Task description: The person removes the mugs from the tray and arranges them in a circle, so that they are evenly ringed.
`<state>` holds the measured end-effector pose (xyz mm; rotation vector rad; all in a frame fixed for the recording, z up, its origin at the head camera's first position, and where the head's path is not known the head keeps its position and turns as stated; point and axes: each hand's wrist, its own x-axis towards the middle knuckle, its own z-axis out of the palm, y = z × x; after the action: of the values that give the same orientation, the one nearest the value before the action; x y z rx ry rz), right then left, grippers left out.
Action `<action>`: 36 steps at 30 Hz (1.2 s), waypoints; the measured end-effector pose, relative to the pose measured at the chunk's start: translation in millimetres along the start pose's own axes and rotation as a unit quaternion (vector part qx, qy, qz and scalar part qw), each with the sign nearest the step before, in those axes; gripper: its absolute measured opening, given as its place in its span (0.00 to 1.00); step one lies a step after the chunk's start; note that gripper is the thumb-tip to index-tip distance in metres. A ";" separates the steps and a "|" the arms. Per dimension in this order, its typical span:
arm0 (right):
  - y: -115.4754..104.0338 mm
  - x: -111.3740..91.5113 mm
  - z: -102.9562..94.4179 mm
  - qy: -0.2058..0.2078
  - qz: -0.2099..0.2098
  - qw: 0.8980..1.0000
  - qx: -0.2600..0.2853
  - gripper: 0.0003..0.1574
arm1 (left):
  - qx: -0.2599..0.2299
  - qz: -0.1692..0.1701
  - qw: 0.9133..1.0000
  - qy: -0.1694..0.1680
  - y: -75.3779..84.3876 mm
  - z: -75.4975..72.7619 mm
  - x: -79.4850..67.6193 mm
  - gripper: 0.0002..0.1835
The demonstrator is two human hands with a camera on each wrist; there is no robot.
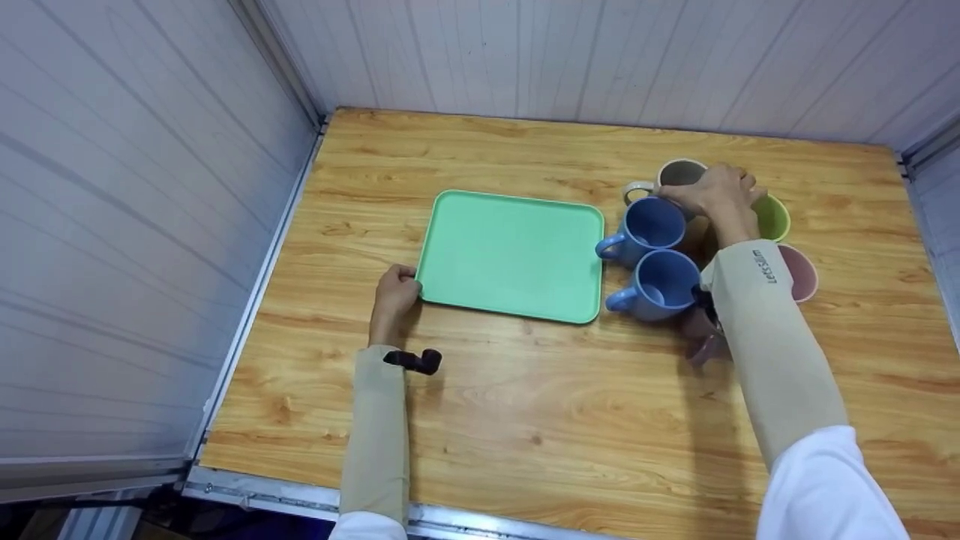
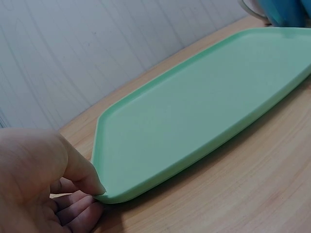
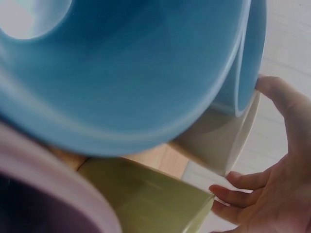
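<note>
My left hand (image 1: 397, 291) pinches the near left corner of a light green rectangular tray (image 2: 194, 111), thumb on the rim and fingers beneath. The tray lies flat on the table. My right hand (image 1: 716, 196) reaches over the mugs at the back, its thumb and fingers spread at the rim of a grey-white mug (image 3: 216, 136). Its other fingers are near a yellow-green mug (image 3: 150, 196). Two blue mugs (image 1: 654, 225) (image 1: 666, 283) stand just in front, handles toward the tray. How firmly the fingertips touch the grey-white mug is hard to see.
A pink mug (image 1: 799, 274) stands on the right, partly behind my sleeve. Another pinkish mug (image 1: 703, 330) is mostly hidden under the forearm. Pale panel walls (image 1: 480, 60) border the wooden table (image 1: 525, 420).
</note>
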<state>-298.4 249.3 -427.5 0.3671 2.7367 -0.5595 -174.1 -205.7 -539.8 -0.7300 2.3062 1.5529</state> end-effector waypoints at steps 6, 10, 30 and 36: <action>-3.5 -2.8 -2.8 -0.019 0.029 0.999 -0.017 0.76 | -0.004 -0.005 1.000 -0.005 0.6 -0.7 -1.4 0.20; -4.4 -5.3 -6.5 -0.038 0.046 0.997 -0.043 0.79 | 0.005 -0.006 1.000 -0.008 0.9 -0.6 -1.7 0.21; -6.5 -9.1 -11.3 -0.059 0.069 0.991 -0.095 0.85 | 0.009 -0.008 1.000 -0.004 -1.7 -3.1 -0.5 0.21; -5.7 -8.8 -11.2 -0.059 0.069 0.992 -0.092 0.84 | 0.002 0.003 1.000 0.000 -2.1 -1.7 -0.5 0.21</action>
<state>-295.1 247.2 -412.6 0.4577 2.5982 -0.2795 -172.4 -207.7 -540.6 -0.7233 2.3139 1.5491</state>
